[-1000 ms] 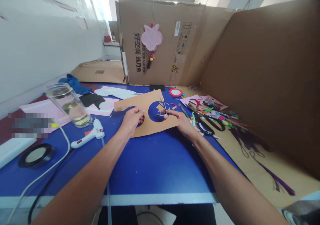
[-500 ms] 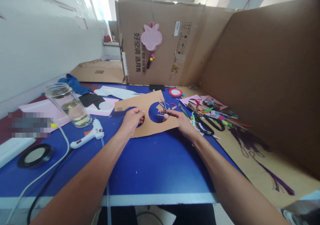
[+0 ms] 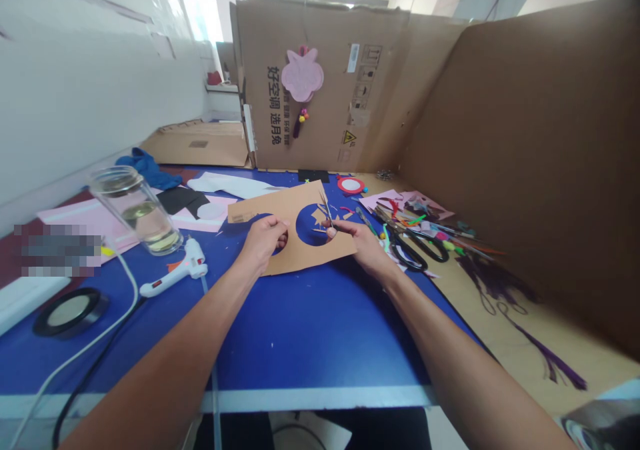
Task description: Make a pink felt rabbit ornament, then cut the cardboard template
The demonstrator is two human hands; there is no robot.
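My left hand [image 3: 267, 242] pinches a flat piece of brown cardboard [image 3: 295, 258] between two round holes cut in it, holding it tilted above the blue table. In my right hand [image 3: 361, 242] is a small pair of scissors [image 3: 327, 208], its fingers wrapped round the handles. The scissor blades point away from me at the far edge of the right hole, a little apart. Small cardboard scraps [image 3: 319, 217] show through that hole.
A white glue gun [image 3: 175, 273], a glass jar of liquid [image 3: 150, 220] and black tape [image 3: 70, 311] are at left. Larger black-handled scissors [image 3: 413, 247] lie among craft bits at right. Cardboard walls [image 3: 325, 103] stand behind; purple tassels [image 3: 550, 350] lie at right.
The scissor blades have opened slightly at the cardboard. Both hands and the cardboard stay almost in the same place.
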